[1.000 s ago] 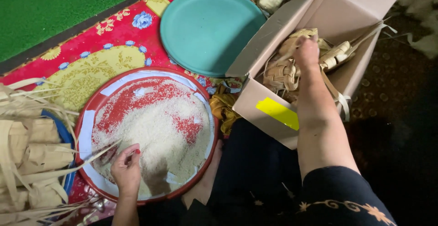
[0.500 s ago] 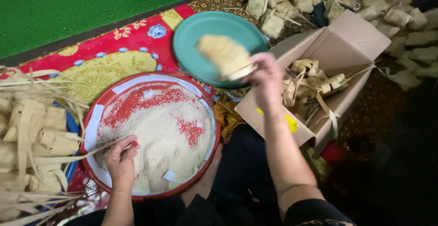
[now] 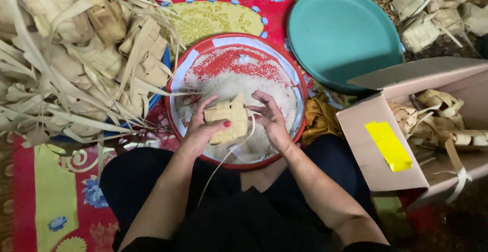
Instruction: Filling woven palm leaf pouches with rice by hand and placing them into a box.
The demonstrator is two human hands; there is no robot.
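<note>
A woven palm-leaf pouch [image 3: 227,121] is held over a round red tray [image 3: 297,86] of white rice [image 3: 239,86]. My left hand [image 3: 201,130] wraps around the pouch from the left, thumb across its front. From the right, my right hand [image 3: 269,119] has its fingers on the pouch's edge. A loose leaf strip hangs from the pouch toward my lap.
A heap of empty woven pouches [image 3: 76,53] fills a blue basin at left. A teal plate [image 3: 345,33] lies behind the tray. A cardboard box [image 3: 376,145] with woven pouches stands at right, more pouches [image 3: 432,8] behind it. A red flowered mat [image 3: 223,8] lies underneath.
My right hand has carried a woven pouch from the box over to the rice tray. My left hand left the rice and now holds the pouch. The view shifted left.
</note>
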